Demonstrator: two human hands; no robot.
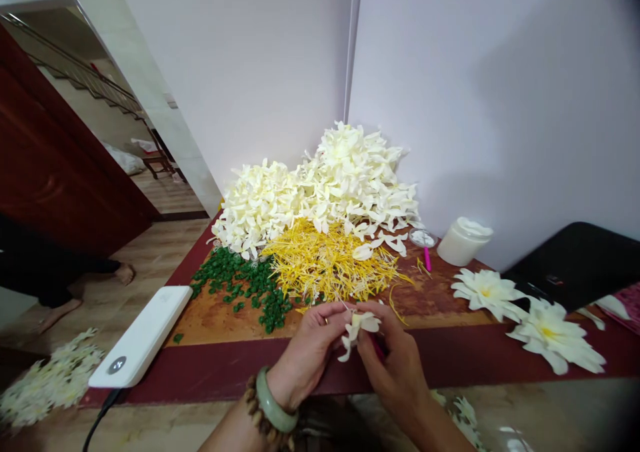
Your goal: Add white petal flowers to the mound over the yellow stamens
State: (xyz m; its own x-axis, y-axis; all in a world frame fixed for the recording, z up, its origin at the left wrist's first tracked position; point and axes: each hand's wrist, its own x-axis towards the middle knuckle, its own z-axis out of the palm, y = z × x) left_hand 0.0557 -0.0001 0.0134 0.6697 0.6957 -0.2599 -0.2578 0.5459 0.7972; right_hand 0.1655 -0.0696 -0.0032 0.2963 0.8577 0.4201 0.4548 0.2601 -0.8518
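Observation:
My left hand (307, 352) and my right hand (387, 355) meet over the table's near edge, both pinched on a small white petal piece (357, 329) held between them. The left wrist carries a green bangle and a wooden bead bracelet. Just beyond the hands lie a heap of yellow stamen strands (327, 262), a scatter of small green pieces (247, 285) and a large pile of white petals (325, 185).
Two finished white flowers (487, 292) (553, 335) lie at the right beside a black case (580, 262). A white jar (463, 239), its lid and a pink tool stand near the wall. A white power bank (143, 335) lies left. A person's bare feet show on the floor at left.

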